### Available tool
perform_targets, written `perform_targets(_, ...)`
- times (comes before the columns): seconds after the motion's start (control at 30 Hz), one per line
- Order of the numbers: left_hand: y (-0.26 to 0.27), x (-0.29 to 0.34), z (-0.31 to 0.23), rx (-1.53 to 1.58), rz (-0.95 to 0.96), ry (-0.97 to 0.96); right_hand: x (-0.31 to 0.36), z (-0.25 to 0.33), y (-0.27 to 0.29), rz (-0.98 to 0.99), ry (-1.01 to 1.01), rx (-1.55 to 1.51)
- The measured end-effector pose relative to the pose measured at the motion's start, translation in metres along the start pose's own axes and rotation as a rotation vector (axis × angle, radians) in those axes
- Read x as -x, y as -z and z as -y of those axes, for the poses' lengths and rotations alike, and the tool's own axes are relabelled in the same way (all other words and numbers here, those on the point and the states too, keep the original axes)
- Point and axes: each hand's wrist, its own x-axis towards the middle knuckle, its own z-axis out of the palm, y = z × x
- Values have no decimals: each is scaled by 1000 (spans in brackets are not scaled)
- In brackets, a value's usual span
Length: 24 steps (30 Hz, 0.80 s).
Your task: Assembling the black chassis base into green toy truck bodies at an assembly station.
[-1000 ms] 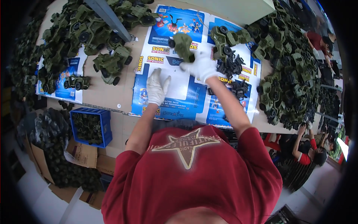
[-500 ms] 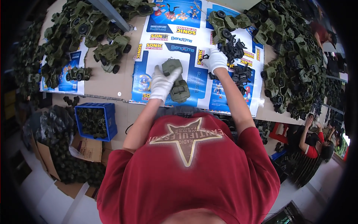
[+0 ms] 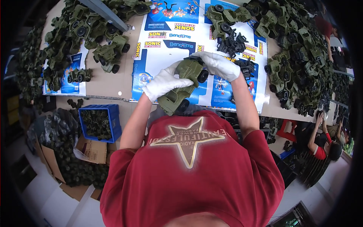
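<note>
A person in a red shirt held an olive-green toy truck [image 3: 184,85] just above the near edge of the bench [image 3: 109,81], gripped between two white-gloved hands. The left hand [image 3: 164,82] was closed around the truck's lower left flank while the right hand [image 3: 218,65] clasped its upper end from the right — so the truck lay tilted between both grips, black wheels facing outward. Behind it lay blue printed card sheets [image 3: 166,41], a heap of black parts [image 3: 231,44], piles of green toy trucks [image 3: 295,49] and, below left, a blue crate [image 3: 99,122].
</note>
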Motion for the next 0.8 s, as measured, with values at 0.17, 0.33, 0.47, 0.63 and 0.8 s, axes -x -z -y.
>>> perform_targets(0.17,-12,9,-30,101,58,73,15,-27,18,8,15,-86)
perform_targets(0.33,-18,15,-40,115,40,177,17,-39,12,-22,72,5)
perform_targets(0.47,-19,18,-37,107,44,166,19,-40,4,-83,130,-15)
perform_targets(0.63,-21,16,-38,93,-18,76,21,-40,0,-186,166,-172)
perform_targets(0.8,-21,17,-38,154,-4,58,24,-45,2,-184,130,-148)
